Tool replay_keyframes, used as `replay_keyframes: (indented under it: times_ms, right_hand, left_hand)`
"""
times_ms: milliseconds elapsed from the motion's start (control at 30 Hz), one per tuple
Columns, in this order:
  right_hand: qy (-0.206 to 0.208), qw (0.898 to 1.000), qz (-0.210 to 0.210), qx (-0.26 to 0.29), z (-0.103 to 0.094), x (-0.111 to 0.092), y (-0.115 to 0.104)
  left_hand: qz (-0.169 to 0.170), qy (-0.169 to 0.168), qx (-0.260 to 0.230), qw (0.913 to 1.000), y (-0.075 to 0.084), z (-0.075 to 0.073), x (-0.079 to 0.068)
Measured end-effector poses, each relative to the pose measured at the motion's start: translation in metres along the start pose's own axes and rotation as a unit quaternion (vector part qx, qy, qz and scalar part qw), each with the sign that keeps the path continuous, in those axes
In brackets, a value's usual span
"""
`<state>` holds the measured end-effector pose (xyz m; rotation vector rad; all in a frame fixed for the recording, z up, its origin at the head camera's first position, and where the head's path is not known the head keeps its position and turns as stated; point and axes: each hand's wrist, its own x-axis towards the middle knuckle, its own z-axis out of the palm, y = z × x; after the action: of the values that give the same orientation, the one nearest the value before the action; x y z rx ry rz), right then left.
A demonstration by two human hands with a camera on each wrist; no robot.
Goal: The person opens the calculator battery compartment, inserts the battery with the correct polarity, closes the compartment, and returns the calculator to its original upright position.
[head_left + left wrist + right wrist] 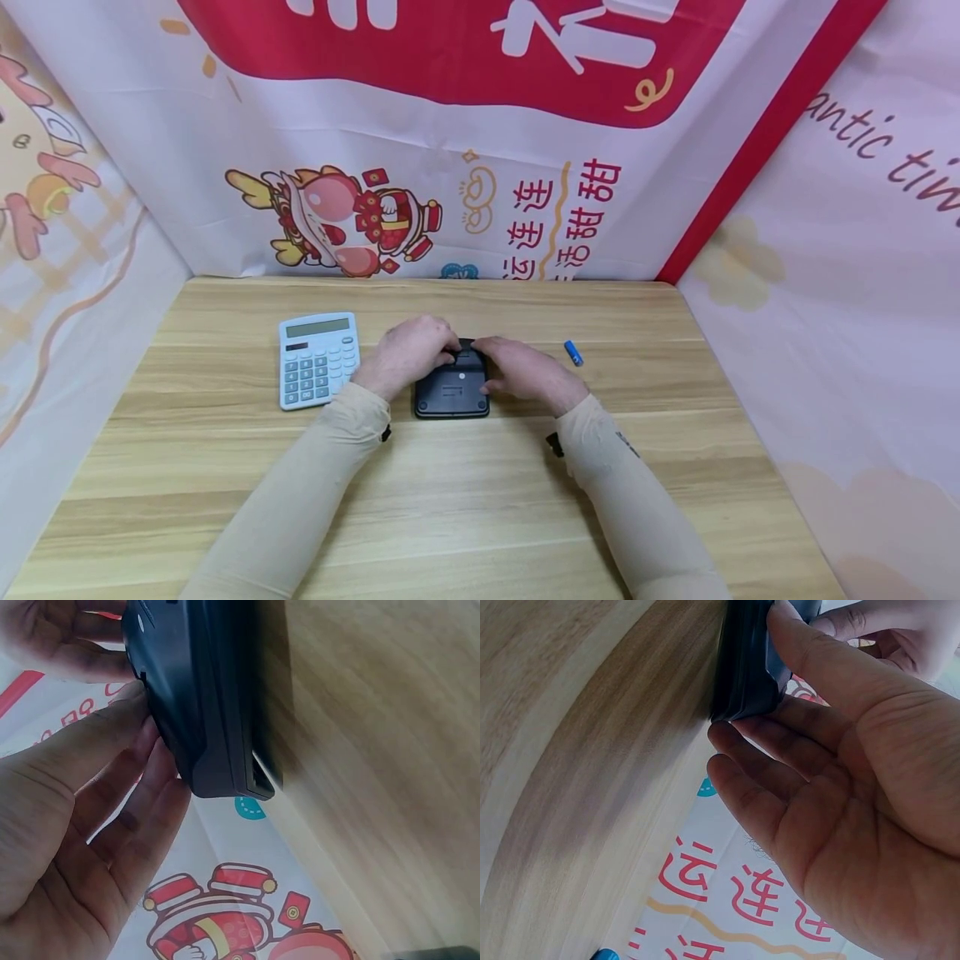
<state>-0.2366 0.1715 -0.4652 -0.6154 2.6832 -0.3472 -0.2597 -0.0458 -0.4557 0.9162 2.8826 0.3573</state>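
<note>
A black calculator (450,402) lies with its underside up in the middle of the table, its round feet and a small pale dot showing. My left hand (416,350) holds its far left part, thumb on the underside and fingers at the far edge, as the left wrist view shows. From the right, my right hand (528,371) grips the same calculator; in the right wrist view its thumb lies on the calculator (742,667) and its fingers reach past the far end. Both hands partly cover the battery-cover area, so its state cannot be made out.
A light blue calculator (318,360) lies face up on the left, close to the left wrist. Right of the right hand is a blue battery (573,352). The wooden table (465,517) ends at a printed cloth (450,142) at the back.
</note>
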Motion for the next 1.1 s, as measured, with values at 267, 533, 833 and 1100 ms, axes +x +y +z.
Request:
replay_keyframes:
  times_ms: [267,533,833,1100]
  right_hand:
    - [-0.001,1.0,0.008,0.002,-0.001,0.0,0.0]
    - [0.0,1.0,0.009,0.001,0.0,0.0,-0.001]
    - [0.004,1.0,-0.011,0.017,-0.001,-0.001,-0.001]
    - [0.006,1.0,-0.004,-0.003,0.001,0.0,0.0]
  left_hand:
    - [-0.034,0.014,0.063,0.9973,0.016,-0.002,0.0]
    - [-0.035,0.015,0.087,0.9955,0.02,-0.003,0.0]
    - [-0.01,0.011,0.025,0.9996,0.009,0.0,-0.004]
    - [-0.02,0.018,-0.002,0.9996,-0.003,0.007,-0.018]
